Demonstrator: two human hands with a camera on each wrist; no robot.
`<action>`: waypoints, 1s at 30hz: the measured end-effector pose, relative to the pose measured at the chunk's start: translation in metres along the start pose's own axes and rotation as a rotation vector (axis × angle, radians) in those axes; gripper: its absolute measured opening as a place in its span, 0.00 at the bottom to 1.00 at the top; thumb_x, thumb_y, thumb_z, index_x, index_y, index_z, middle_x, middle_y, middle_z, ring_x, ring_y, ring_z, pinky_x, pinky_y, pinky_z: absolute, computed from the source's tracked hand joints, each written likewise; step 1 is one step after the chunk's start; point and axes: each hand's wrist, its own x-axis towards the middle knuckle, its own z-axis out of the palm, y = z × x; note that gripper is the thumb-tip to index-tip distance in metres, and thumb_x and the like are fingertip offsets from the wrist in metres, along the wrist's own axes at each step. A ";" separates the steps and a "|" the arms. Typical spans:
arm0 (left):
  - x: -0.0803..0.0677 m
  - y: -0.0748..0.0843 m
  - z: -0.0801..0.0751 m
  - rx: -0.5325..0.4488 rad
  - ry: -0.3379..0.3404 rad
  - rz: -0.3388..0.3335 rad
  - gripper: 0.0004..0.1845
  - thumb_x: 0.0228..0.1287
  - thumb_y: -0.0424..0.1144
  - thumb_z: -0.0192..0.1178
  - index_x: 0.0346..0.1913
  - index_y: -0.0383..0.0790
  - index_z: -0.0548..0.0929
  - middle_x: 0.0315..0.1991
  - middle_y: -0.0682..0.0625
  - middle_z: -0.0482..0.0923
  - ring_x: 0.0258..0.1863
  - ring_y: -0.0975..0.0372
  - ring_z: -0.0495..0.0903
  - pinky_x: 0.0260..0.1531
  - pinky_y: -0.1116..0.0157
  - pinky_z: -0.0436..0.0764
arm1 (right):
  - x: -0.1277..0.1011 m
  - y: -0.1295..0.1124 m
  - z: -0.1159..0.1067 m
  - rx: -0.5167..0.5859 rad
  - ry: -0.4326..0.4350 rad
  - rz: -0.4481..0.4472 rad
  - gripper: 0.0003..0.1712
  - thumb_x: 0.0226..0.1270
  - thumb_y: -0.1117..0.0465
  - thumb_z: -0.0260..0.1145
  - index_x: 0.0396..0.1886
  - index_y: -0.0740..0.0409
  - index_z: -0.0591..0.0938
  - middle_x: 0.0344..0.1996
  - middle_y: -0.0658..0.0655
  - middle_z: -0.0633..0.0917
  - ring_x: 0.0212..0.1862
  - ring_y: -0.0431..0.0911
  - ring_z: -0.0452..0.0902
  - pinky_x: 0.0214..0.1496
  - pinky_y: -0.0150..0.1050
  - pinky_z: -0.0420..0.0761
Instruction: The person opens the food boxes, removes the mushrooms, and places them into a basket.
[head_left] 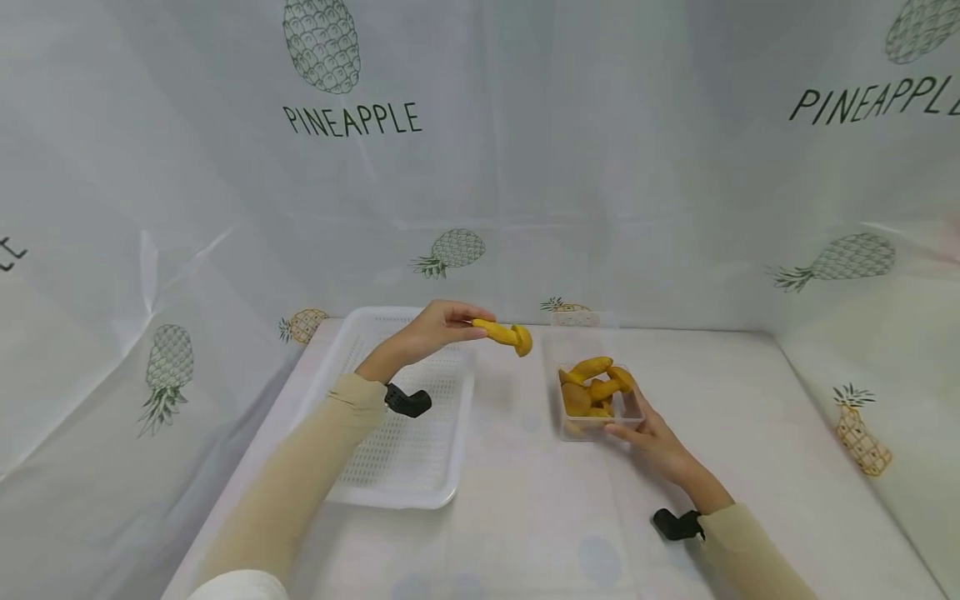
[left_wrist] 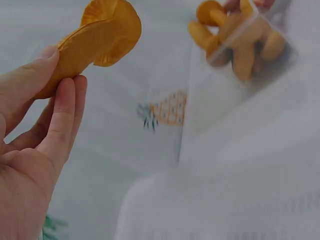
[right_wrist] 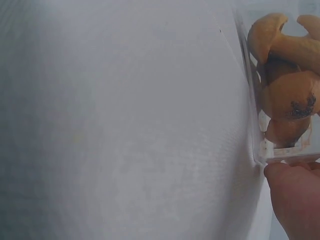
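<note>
Between thumb and fingertips, my left hand point(head_left: 438, 329) pinches a yellow mushroom point(head_left: 504, 333) by its stem, cap pointing right. It is held up above the table, between the white basket and a clear plastic box point(head_left: 581, 432). In the left wrist view the mushroom point(left_wrist: 102, 40) shows its curled cap edge. Several more yellow mushrooms point(head_left: 592, 387) are heaped in the box. My right hand point(head_left: 656, 437) grips the box at its right front corner, thumb on the front wall. Dark marks show on one mushroom point(right_wrist: 292, 95) in the right wrist view.
A white perforated basket point(head_left: 448, 487) stands on the left of the table, under my left forearm. The box's clear lid point(head_left: 581, 320) stands raised behind it. White cloth point(head_left: 600, 183) printed with pineapples hangs behind and beside the table point(head_left: 517, 533).
</note>
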 end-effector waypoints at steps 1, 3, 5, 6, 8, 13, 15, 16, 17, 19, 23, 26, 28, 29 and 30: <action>-0.005 -0.004 -0.006 0.000 0.018 -0.003 0.18 0.70 0.34 0.63 0.60 0.34 0.81 0.58 0.44 0.78 0.55 0.52 0.80 0.55 0.61 0.80 | 0.000 0.000 0.000 0.003 -0.001 -0.006 0.59 0.71 0.51 0.68 0.81 0.42 0.33 0.79 0.67 0.37 0.36 0.51 0.64 0.33 0.37 0.71; -0.016 -0.011 -0.018 0.008 0.059 -0.016 0.18 0.70 0.35 0.63 0.60 0.34 0.81 0.58 0.43 0.78 0.56 0.50 0.79 0.55 0.62 0.80 | -0.001 0.000 -0.001 0.001 0.000 -0.017 0.59 0.71 0.51 0.68 0.81 0.42 0.33 0.78 0.67 0.36 0.35 0.51 0.63 0.32 0.37 0.71; -0.027 -0.019 -0.028 0.012 0.099 -0.033 0.18 0.70 0.35 0.64 0.60 0.34 0.81 0.58 0.42 0.78 0.57 0.46 0.78 0.54 0.62 0.80 | -0.001 -0.001 -0.001 0.003 0.000 -0.017 0.58 0.71 0.52 0.67 0.81 0.41 0.33 0.79 0.67 0.36 0.35 0.50 0.63 0.31 0.37 0.70; -0.032 -0.023 -0.033 0.011 0.116 -0.040 0.18 0.70 0.35 0.63 0.60 0.33 0.81 0.58 0.42 0.78 0.58 0.44 0.77 0.54 0.63 0.81 | -0.002 -0.001 -0.001 0.004 0.000 -0.013 0.58 0.71 0.52 0.67 0.81 0.41 0.33 0.79 0.67 0.36 0.34 0.50 0.63 0.31 0.37 0.70; -0.041 -0.030 -0.041 0.019 0.148 -0.059 0.18 0.70 0.35 0.63 0.60 0.33 0.81 0.58 0.41 0.78 0.58 0.44 0.77 0.54 0.64 0.80 | -0.003 -0.001 0.000 0.002 0.001 -0.004 0.58 0.71 0.51 0.67 0.81 0.42 0.33 0.78 0.67 0.38 0.35 0.50 0.63 0.31 0.37 0.70; -0.058 -0.047 -0.052 0.052 0.195 -0.096 0.18 0.70 0.34 0.63 0.60 0.32 0.81 0.59 0.40 0.77 0.54 0.55 0.80 0.58 0.56 0.78 | -0.004 0.000 -0.002 0.002 0.001 0.030 0.59 0.71 0.50 0.67 0.81 0.46 0.32 0.78 0.67 0.43 0.36 0.50 0.64 0.32 0.37 0.71; -0.063 -0.054 -0.055 0.061 0.198 -0.097 0.18 0.70 0.33 0.63 0.60 0.30 0.80 0.60 0.39 0.77 0.53 0.58 0.81 0.60 0.51 0.76 | -0.004 0.001 -0.002 0.003 0.001 0.035 0.59 0.71 0.51 0.66 0.81 0.49 0.31 0.78 0.67 0.41 0.37 0.50 0.65 0.33 0.38 0.71; -0.065 -0.057 -0.057 0.063 0.197 -0.097 0.19 0.70 0.33 0.63 0.60 0.30 0.80 0.60 0.38 0.77 0.52 0.58 0.81 0.60 0.50 0.76 | -0.004 0.001 -0.002 0.003 0.000 0.032 0.59 0.72 0.51 0.66 0.81 0.49 0.31 0.78 0.67 0.39 0.38 0.51 0.65 0.34 0.38 0.71; -0.067 -0.060 -0.058 0.062 0.198 -0.099 0.18 0.70 0.33 0.63 0.60 0.29 0.80 0.59 0.38 0.77 0.52 0.58 0.81 0.60 0.50 0.76 | -0.004 0.001 -0.002 0.004 -0.001 0.031 0.59 0.72 0.51 0.66 0.80 0.50 0.31 0.78 0.67 0.38 0.38 0.51 0.65 0.34 0.38 0.72; -0.071 -0.066 -0.062 0.072 0.192 -0.098 0.19 0.70 0.33 0.62 0.61 0.28 0.79 0.59 0.37 0.77 0.53 0.57 0.80 0.60 0.51 0.76 | -0.003 0.000 -0.002 0.007 0.000 0.029 0.59 0.72 0.51 0.66 0.81 0.49 0.31 0.78 0.67 0.39 0.37 0.51 0.65 0.33 0.38 0.71; -0.079 -0.077 -0.070 0.082 0.158 -0.100 0.21 0.72 0.31 0.60 0.63 0.26 0.75 0.63 0.32 0.73 0.60 0.48 0.76 0.59 0.58 0.77 | -0.003 0.001 -0.001 0.012 0.001 0.035 0.59 0.71 0.51 0.67 0.81 0.49 0.32 0.77 0.67 0.42 0.35 0.50 0.64 0.30 0.37 0.69; -0.084 -0.085 -0.076 0.071 0.146 -0.114 0.23 0.72 0.31 0.59 0.66 0.23 0.71 0.65 0.28 0.68 0.63 0.43 0.73 0.59 0.63 0.77 | -0.003 0.001 -0.001 0.017 -0.002 0.038 0.59 0.71 0.52 0.67 0.81 0.49 0.31 0.78 0.67 0.40 0.35 0.50 0.64 0.30 0.38 0.69; -0.086 -0.089 -0.079 0.070 0.155 -0.124 0.24 0.72 0.31 0.59 0.66 0.22 0.70 0.66 0.27 0.67 0.63 0.42 0.72 0.58 0.64 0.77 | -0.003 0.000 -0.001 0.017 -0.007 0.035 0.59 0.72 0.52 0.67 0.80 0.49 0.31 0.78 0.68 0.38 0.36 0.50 0.64 0.32 0.38 0.71; -0.087 -0.090 -0.080 0.075 0.158 -0.122 0.25 0.72 0.31 0.59 0.67 0.22 0.69 0.66 0.27 0.67 0.64 0.42 0.72 0.58 0.64 0.77 | -0.003 0.000 -0.001 0.018 -0.010 0.031 0.59 0.72 0.52 0.66 0.80 0.49 0.31 0.78 0.67 0.37 0.37 0.50 0.64 0.34 0.38 0.71; -0.088 -0.090 -0.081 0.081 0.161 -0.121 0.25 0.73 0.31 0.59 0.67 0.22 0.69 0.66 0.28 0.67 0.63 0.43 0.72 0.58 0.64 0.77 | -0.003 -0.001 -0.002 0.017 -0.013 0.023 0.59 0.72 0.52 0.66 0.80 0.49 0.31 0.78 0.67 0.36 0.38 0.50 0.65 0.36 0.38 0.72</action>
